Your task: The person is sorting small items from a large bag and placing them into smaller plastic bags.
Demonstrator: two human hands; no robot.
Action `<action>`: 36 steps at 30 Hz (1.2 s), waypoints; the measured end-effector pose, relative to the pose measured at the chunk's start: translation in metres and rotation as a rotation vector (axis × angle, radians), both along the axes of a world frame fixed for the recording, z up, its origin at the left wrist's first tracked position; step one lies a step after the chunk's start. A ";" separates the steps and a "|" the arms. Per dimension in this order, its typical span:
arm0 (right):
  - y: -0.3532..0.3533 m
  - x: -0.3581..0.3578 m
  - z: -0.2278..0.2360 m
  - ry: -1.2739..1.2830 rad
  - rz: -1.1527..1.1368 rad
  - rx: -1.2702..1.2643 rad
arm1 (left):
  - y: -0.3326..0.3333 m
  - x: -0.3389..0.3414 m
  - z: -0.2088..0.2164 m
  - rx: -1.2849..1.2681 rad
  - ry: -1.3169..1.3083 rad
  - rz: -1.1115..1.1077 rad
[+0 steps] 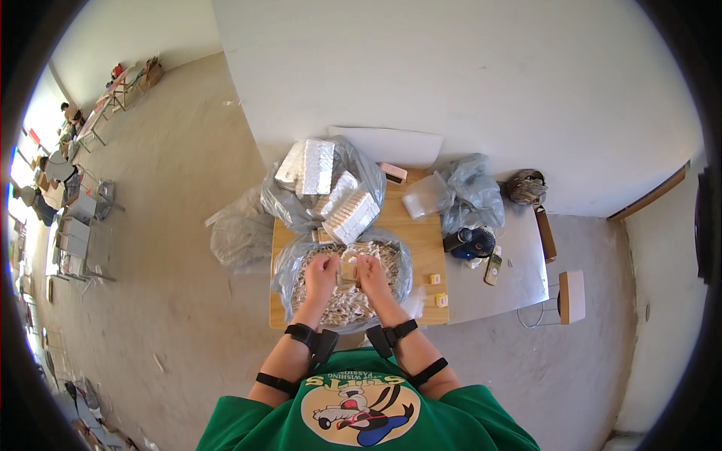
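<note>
Over a heap of thin white-and-tan sticks (346, 310), which look like cotton swabs, both my hands are close together. My left hand (322, 275) and my right hand (371, 273) pinch the two sides of a small tan, see-through packet (347, 272). Its exact kind is too small to make out. The heap lies in an opened grey plastic bag (404, 263), spread on a wooden table (432, 259). Just beyond my hands, white wrapped stacks of packs (351, 218) rest against the far rim of that bag.
A second grey bag (368, 161) holds more white packs (307, 167) at the far left of the table. Small yellow boxes (441, 300) sit right. On the adjoining grey table are a black fan (477, 242) and a phone (492, 270). A wall rises behind.
</note>
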State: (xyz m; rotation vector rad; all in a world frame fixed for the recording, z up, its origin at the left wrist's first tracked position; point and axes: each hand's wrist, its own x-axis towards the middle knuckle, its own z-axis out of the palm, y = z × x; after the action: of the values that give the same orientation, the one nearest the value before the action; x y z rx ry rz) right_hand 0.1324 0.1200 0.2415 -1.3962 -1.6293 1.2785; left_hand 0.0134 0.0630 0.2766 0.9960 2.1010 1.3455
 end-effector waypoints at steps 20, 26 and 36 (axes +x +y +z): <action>0.021 0.011 -0.129 0.041 -0.235 -0.281 | -0.059 -0.078 -0.079 -0.109 -0.089 0.344; 0.052 0.023 -0.181 -0.199 -0.323 -0.108 | -0.068 -0.082 -0.086 -0.113 -0.230 0.328; 0.035 -0.054 -0.147 -0.675 0.071 0.251 | -0.103 -0.116 -0.115 -0.188 -0.166 0.300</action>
State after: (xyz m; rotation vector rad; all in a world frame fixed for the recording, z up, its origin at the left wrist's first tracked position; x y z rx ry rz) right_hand 0.0784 0.1554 0.0948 -1.7212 -2.1998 0.6186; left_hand -0.1021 -0.0403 0.1618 0.4899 2.2605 1.2856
